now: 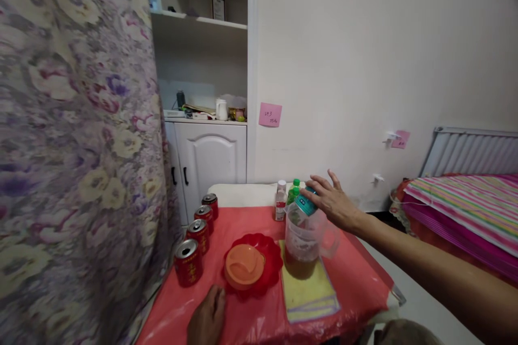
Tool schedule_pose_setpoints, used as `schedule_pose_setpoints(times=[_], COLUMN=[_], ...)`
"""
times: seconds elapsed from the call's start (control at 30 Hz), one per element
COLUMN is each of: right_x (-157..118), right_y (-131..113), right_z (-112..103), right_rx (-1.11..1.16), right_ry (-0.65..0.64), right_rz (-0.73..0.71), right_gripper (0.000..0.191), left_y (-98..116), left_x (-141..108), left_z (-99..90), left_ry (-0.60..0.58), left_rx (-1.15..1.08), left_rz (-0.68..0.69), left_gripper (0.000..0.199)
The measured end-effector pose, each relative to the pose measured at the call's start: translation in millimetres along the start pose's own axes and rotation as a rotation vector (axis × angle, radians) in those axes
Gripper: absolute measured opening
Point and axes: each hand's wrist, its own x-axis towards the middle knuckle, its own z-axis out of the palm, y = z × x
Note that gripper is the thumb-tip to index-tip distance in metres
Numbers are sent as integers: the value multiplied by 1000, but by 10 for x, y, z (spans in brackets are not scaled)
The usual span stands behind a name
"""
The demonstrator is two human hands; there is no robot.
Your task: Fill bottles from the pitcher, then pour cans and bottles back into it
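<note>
My right hand (pixel 329 199) grips a teal can (pixel 305 204), tilted over the mouth of a clear plastic pitcher (pixel 301 240). Foam and brown liquid show inside the pitcher, which stands on a yellow cloth (pixel 307 299). My left hand (pixel 207 317) rests at the table's front edge with its fingers curled and nothing visible in them. Just beyond it, an orange lid (pixel 244 266) lies in a red scalloped plate (pixel 272 275).
Several red cans (pixel 189 264) line the left side of the red-covered table (pixel 243 221). Behind the pitcher are a white-capped bottle (pixel 280 202) and green bottles (pixel 295 188). A floral curtain (pixel 81 145) hangs at left; a bed (pixel 465 215) is at right.
</note>
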Motion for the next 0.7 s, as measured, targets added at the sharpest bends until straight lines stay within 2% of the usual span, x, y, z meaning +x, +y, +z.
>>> schedule_pose_setpoints(times=[0.27,0.43,0.7], right_x=[-17,-62,-139], right_y=[0,-6,37], right_z=[-18,52,82], right_rx=[-17,-12,11], right_ry=[5,-6,-21], right_rz=[-41,-32,13], right_gripper=[48,46,57], left_y=[-60,-22,164], left_x=[15,-62,-284], left_z=[110,61,-40], left_ry=[3,31,27], left_rx=[37,24,-91], left_rz=[27,55,107], left_gripper=[38,36,25])
